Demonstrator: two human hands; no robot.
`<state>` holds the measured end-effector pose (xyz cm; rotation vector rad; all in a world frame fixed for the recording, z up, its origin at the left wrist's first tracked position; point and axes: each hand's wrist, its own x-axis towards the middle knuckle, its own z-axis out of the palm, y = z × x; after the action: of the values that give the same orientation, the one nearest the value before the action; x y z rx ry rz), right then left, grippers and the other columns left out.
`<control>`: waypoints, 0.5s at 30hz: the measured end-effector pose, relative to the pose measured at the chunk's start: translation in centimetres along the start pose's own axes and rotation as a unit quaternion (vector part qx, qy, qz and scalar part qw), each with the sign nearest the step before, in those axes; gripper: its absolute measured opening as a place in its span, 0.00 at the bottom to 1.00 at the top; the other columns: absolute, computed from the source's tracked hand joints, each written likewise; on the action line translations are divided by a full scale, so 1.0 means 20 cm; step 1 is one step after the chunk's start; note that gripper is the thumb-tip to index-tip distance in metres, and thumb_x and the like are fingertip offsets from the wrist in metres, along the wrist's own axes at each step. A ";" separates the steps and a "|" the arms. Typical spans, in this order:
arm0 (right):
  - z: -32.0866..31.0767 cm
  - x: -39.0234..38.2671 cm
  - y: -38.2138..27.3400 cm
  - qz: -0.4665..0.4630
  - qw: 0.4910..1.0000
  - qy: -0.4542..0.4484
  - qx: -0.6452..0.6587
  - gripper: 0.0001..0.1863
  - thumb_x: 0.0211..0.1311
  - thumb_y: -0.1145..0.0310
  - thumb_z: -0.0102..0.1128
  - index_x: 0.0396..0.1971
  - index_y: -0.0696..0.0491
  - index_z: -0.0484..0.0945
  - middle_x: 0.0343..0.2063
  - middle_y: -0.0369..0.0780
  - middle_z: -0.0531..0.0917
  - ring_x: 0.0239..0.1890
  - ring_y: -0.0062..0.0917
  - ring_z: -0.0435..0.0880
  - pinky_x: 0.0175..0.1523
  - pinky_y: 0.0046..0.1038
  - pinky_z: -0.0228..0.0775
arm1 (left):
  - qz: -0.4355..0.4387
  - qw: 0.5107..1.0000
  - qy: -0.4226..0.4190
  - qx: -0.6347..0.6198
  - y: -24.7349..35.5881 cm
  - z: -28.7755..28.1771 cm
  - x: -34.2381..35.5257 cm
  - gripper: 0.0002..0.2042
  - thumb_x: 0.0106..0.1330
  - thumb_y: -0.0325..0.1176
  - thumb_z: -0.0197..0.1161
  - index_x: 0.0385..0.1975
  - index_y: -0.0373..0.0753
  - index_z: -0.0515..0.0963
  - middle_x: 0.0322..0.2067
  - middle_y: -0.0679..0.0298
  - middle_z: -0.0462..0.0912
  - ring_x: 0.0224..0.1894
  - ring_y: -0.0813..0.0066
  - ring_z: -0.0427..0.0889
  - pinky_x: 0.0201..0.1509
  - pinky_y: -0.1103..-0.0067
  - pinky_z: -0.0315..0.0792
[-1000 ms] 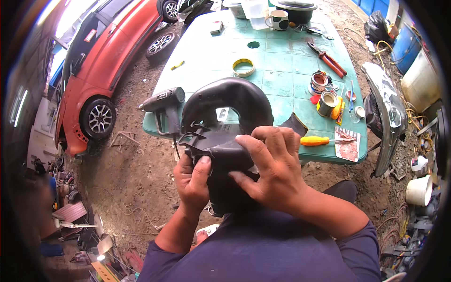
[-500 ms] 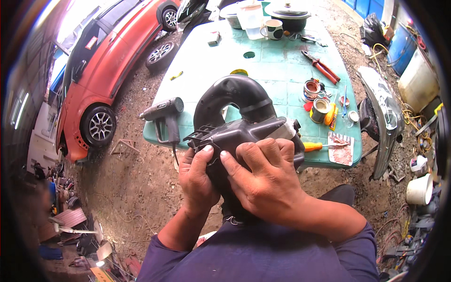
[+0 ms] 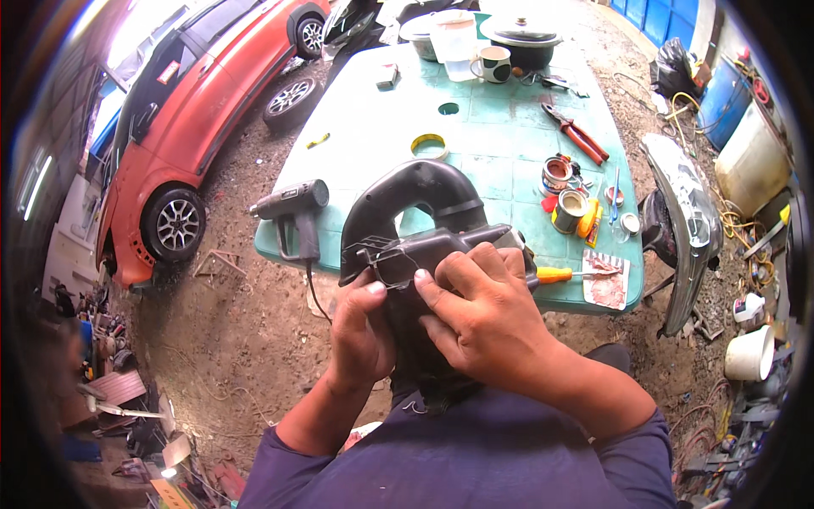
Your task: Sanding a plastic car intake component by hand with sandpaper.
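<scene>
A black plastic air duct (image 3: 413, 188) with a curved pipe is held in front of my chest, over the table's near edge. My left hand (image 3: 360, 331) grips its left side, thumb on top beside a clip-like bracket; the other fingers are mostly hidden underneath. My right hand (image 3: 483, 310) is bent over its right side, index fingertip pressed on the body near a thin wire or seam and knuckles curled. Part of the duct's right end is covered by this hand. Beyond it lies a yellow tape roll (image 3: 429, 139). A heat gun (image 3: 292, 204) rests to the left.
The green table (image 3: 509, 127) bears red-handled pliers (image 3: 577, 134), open cans (image 3: 571, 209), a screwdriver (image 3: 555, 274), a stained card (image 3: 606, 287), a mug (image 3: 493, 64) and a lidded pot (image 3: 530, 47). A red car (image 3: 199, 110) stands left; a headlight (image 3: 682, 229) is at right.
The duct has tipped and come slightly lower, so the tape roll behind it shows more fully. Both hands stay on it, the right index fingertip a little farther right.
</scene>
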<state>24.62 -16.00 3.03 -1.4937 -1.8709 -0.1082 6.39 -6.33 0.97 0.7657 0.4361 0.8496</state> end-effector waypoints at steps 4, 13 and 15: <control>-0.01 0.00 0.03 0.017 1.000 -0.006 0.023 0.22 0.61 0.66 0.80 0.55 0.54 0.92 0.46 0.37 0.83 0.52 0.36 0.79 0.60 0.43 0.67 | -0.021 0.998 -0.062 0.023 0.00 -0.02 -0.01 0.32 0.68 0.33 0.62 0.73 0.30 0.74 0.67 0.50 0.84 0.69 0.56 0.85 0.79 0.61 0.76; 0.06 0.05 0.03 -0.001 1.000 0.028 -0.007 0.12 0.64 0.65 0.71 0.45 0.54 0.88 0.42 0.43 0.84 0.52 0.41 0.82 0.58 0.46 0.71 | -0.050 0.998 -0.049 0.006 -0.02 -0.04 -0.03 0.32 0.66 0.23 0.63 0.75 0.31 0.72 0.65 0.52 0.84 0.67 0.59 0.86 0.76 0.63 0.78; 0.09 0.08 0.03 -0.025 0.999 0.038 -0.006 0.08 0.62 0.67 0.68 0.39 0.52 0.85 0.39 0.44 0.83 0.49 0.43 0.83 0.55 0.46 0.73 | -0.059 0.997 -0.044 0.012 -0.01 -0.04 -0.03 0.33 0.67 0.22 0.64 0.75 0.31 0.72 0.65 0.52 0.84 0.67 0.59 0.86 0.76 0.63 0.79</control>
<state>24.27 -13.72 2.39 -1.4315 -1.8503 -0.1979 5.62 -6.53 0.35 0.7873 0.4103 0.6989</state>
